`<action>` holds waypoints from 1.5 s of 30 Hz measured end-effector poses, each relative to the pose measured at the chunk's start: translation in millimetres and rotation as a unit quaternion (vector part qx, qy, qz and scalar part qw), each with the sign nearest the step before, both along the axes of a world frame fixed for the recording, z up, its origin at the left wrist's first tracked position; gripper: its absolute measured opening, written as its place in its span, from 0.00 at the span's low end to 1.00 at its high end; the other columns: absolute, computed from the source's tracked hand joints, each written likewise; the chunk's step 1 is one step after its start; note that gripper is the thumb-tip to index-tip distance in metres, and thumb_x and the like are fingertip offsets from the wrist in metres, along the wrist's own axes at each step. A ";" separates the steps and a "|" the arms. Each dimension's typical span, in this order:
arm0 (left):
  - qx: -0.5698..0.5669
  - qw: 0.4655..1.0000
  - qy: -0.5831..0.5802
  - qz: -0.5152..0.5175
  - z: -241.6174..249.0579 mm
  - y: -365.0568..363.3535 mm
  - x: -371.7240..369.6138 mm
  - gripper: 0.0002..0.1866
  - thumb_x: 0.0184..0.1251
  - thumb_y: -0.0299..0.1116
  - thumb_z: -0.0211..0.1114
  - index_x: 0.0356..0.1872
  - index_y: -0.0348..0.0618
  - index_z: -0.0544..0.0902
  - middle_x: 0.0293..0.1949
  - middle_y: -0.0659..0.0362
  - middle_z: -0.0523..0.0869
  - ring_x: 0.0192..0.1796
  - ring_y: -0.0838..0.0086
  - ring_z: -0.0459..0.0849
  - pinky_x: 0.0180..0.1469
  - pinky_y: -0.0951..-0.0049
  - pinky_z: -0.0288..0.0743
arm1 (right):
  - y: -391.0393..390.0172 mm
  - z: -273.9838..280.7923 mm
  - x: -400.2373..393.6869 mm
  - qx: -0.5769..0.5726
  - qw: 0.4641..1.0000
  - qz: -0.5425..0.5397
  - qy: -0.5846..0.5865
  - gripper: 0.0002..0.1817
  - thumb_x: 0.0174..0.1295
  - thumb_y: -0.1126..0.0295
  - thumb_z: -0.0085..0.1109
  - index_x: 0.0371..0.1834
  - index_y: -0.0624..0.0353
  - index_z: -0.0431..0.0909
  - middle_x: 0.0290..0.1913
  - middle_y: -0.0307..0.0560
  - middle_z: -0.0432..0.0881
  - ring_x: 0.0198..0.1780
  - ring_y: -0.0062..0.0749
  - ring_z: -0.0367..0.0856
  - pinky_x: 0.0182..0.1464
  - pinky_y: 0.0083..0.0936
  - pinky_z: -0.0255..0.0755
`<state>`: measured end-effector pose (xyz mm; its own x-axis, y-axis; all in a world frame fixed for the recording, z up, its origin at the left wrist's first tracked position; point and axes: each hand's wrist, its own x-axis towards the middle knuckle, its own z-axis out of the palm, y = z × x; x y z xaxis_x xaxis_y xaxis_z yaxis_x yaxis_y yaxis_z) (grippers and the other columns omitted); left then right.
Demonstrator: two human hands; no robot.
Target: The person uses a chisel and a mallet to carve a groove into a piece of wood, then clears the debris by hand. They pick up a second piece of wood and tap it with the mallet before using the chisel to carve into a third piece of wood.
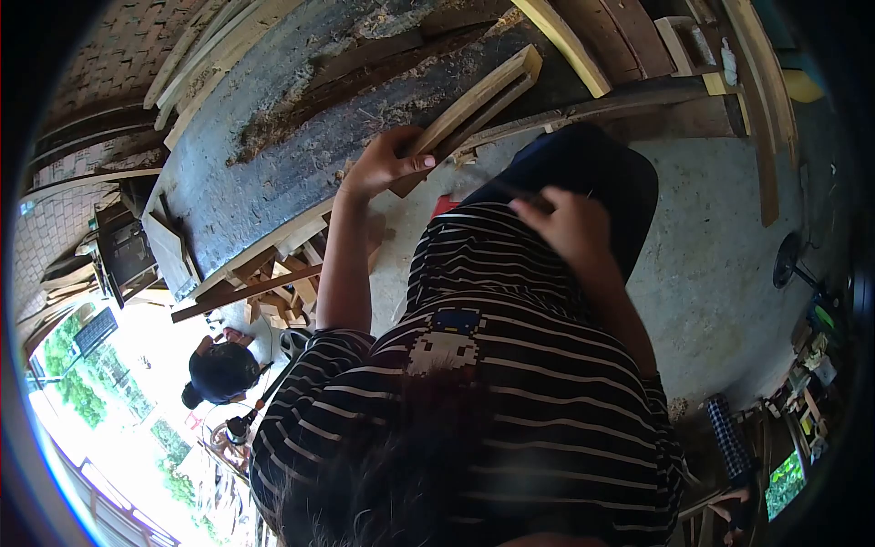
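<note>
My left hand [378,167] is closed around the near end of a long wooden piece [469,102], with the thumb across it. The piece has a dark gap along its length and slants up to the right, its far end over the dark workbench [301,164]. In front of my striped shirt, near my lap, my right hand [572,226] is closed with thumb and fingers together. Something thin and dark [518,192] shows at its fingertips, too blurred to name.
Wood shavings [273,132] lie on the workbench. A pale board [570,50] and more planks are at the top right. Offcuts [287,283] are piled below the bench's left side. Another person [223,369] is at the lower left. A fan [788,260] stands at the right.
</note>
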<state>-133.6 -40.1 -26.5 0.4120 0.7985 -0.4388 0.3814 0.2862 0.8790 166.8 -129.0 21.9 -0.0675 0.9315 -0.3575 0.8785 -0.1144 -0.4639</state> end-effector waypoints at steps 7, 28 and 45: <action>-0.005 1.000 -0.010 0.017 -5.6 -1.7 -0.8 0.39 0.49 0.58 0.75 0.51 0.31 0.79 0.40 0.51 0.84 0.43 0.67 0.83 0.48 0.68 0.75 | -3.3 8.8 -10.8 -0.009 1.000 -0.009 0.027 0.28 0.56 0.38 0.60 0.22 0.55 0.78 0.18 0.51 0.81 0.25 0.49 0.84 0.31 0.40 0.76; 0.520 0.812 0.218 0.150 69.4 0.5 18.8 0.27 0.42 0.38 0.76 0.49 0.49 0.80 0.45 0.57 0.81 0.41 0.56 0.85 0.41 0.59 0.81 | -30.8 -3.3 19.6 -0.019 0.928 -0.131 0.348 0.19 0.63 0.65 0.62 0.51 0.64 0.71 0.39 0.53 0.80 0.40 0.39 0.81 0.45 0.32 0.72; 0.247 0.915 0.278 0.154 15.5 -7.1 -4.6 0.31 0.44 0.44 0.78 0.51 0.40 0.81 0.50 0.50 0.83 0.48 0.55 0.83 0.53 0.62 0.77 | -47.2 -3.8 28.8 -0.006 0.929 -0.100 0.355 0.23 0.64 0.63 0.60 0.57 0.65 0.69 0.43 0.57 0.81 0.45 0.41 0.82 0.48 0.33 0.73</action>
<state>-138.2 -47.2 -10.9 -0.0433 0.9969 -0.0660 0.7777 0.0751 0.6241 195.6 -176.2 18.2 -0.1165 0.9470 -0.2993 0.3119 -0.2512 -0.9163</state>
